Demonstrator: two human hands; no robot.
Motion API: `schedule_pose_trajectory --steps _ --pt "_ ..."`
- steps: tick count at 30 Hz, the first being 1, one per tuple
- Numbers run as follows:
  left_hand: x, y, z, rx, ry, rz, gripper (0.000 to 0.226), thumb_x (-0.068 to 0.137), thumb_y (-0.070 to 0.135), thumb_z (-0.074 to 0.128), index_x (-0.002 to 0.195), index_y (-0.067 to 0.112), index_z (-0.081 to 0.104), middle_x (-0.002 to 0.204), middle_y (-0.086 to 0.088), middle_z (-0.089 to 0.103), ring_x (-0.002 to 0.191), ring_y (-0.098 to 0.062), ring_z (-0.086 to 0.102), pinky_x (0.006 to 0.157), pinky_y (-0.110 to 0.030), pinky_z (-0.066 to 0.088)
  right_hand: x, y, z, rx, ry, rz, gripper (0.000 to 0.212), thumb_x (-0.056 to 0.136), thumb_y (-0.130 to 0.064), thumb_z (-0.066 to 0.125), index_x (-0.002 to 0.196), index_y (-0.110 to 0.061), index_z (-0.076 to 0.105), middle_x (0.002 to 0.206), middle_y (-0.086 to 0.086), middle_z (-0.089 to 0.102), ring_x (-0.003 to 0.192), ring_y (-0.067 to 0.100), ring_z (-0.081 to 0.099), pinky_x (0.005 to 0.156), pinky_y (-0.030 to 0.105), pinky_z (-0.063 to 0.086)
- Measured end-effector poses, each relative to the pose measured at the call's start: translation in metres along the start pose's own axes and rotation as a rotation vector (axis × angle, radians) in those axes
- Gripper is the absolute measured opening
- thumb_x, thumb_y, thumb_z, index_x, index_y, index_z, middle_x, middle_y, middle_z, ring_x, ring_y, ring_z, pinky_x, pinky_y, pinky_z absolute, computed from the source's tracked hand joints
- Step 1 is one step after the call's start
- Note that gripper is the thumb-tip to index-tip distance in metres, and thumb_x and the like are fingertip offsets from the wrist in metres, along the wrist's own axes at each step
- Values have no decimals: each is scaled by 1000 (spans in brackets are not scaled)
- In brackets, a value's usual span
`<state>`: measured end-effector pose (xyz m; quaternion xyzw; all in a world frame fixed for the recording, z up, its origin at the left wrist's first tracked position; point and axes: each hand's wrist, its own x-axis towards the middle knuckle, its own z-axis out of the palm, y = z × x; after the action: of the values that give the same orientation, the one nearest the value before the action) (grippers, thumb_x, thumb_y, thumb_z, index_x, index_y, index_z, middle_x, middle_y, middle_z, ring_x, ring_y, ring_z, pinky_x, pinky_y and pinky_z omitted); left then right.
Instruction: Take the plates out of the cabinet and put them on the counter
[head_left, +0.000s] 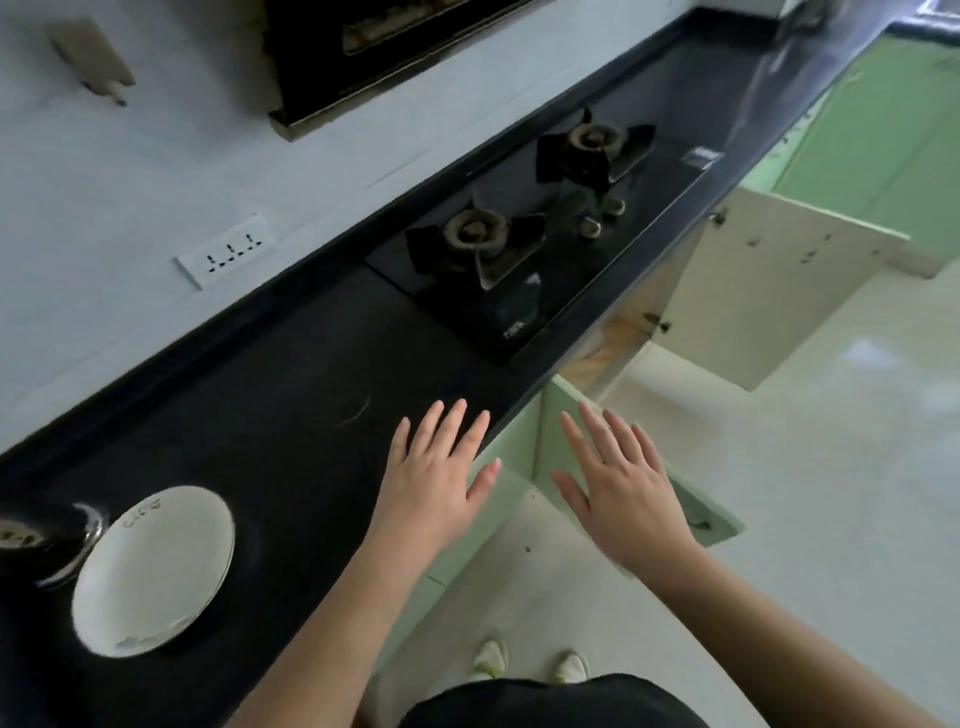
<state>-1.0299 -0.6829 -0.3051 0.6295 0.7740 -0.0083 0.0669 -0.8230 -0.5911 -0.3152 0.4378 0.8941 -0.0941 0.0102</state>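
One white plate (153, 571) already lies on the counter (311, 374), at eight o'clock from my hands; my left hand (434, 478) and right hand (623, 493) are flat and empty; I should reach low into the open cabinet (769, 291) at one o'clock, lifting with both.

One white plate (153, 570) with a thin dark rim line lies flat and face up on the black counter (311, 389), near its left end. The cabinet (639, 332) under the stove stands open, its pale door (779, 291) swung outward.
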Motion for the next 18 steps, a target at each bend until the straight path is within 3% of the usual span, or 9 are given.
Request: schedule_pose_trajectory --steps 3,7,11,18 --pt "26 13 -1 11 -29 132 72 91 64 -7 156 35 4 166 3 6 151 -18 -3 120 -47 -2 -10 13 -1 -3 6 111 68 98 -62 13 155 -27 9 163 1 12 150 26 3 121 47 4" --pt "60 39 -6 -6 -17 301 75 88 67 -11 156 36 -1 166 7 -4 150 -13 -14 120 -48 -8 -26 28 -8 -1 40 268 72 92 -65 0 155 -30 6 164 -1 6 150 23 -2 121 43 -4" --pt "75 67 -7 21 51 390 72 91 65 -7 155 33 0 166 3 -4 150 -18 -14 120 -48 -8 -53 44 -12 -3 78 436 73 90 -66 -3 154 -32 1 164 -4 0 150 20 -8 120 42 -8" --pt "78 138 5 -5 -57 632 66 89 65 -9 149 38 -19 163 7 -19 146 -14 -26 119 -46 -14 -121 73 -12 -25 125 724 72 92 -63 0 155 -29 6 164 -3 5 150 21 0 119 39 -7"
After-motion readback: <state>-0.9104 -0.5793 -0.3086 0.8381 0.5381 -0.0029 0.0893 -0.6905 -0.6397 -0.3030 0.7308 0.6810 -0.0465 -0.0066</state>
